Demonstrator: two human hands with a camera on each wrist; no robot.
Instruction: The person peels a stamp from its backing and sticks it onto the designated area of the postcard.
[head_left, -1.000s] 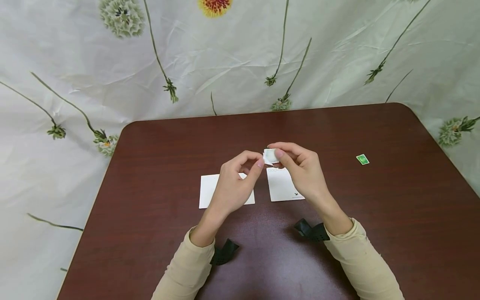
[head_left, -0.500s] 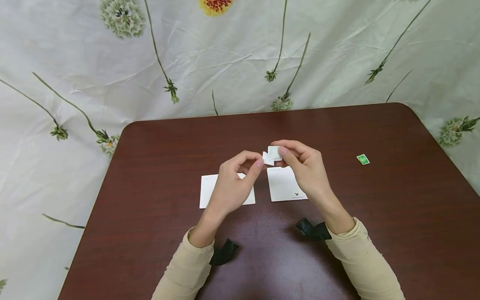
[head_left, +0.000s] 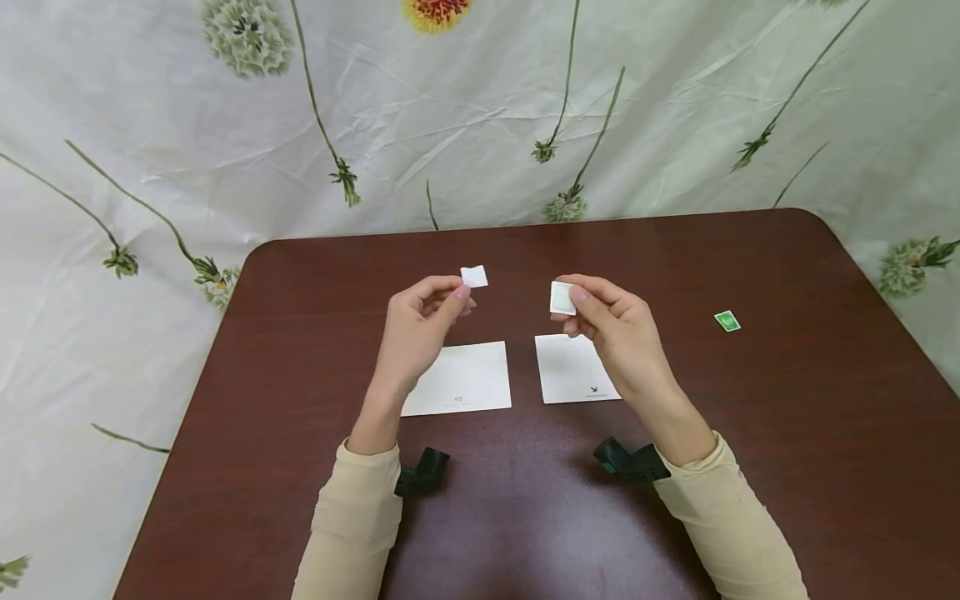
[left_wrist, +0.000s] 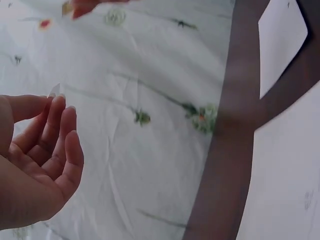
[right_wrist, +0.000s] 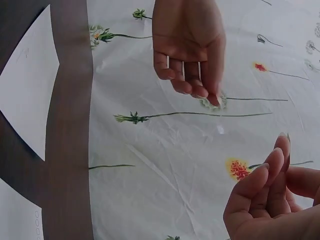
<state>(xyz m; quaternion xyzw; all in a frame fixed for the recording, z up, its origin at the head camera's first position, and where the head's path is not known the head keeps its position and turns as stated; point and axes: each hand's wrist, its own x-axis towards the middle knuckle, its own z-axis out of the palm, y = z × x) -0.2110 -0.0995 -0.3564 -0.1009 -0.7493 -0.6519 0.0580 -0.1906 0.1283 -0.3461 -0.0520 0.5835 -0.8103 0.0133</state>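
In the head view my left hand (head_left: 416, 333) pinches a small white piece of backing paper (head_left: 474, 277) between thumb and fingertips. To its right, my right hand (head_left: 618, 333) pinches a small square stamp (head_left: 562, 298), its pale blank back towards me. A gap parts the two hands, both raised over the table. Below them lie two white envelopes: the left envelope (head_left: 471, 377) partly behind my left hand, the right envelope (head_left: 573, 372) partly behind my right. In the left wrist view only a sliver of the backing paper (left_wrist: 55, 90) shows above the fingertips.
A green stamp (head_left: 727, 321) with a white border lies on the brown table (head_left: 810, 400), right of my right hand. Behind the table's far edge hangs a pale cloth (head_left: 480, 108) with a flower print. Each wrist wears a black strap (head_left: 630, 463).
The backing paper has come away from the stamp. My left hand has moved left and up with the paper; my right hand has risen slightly, still holding the stamp. More of the left envelope shows.
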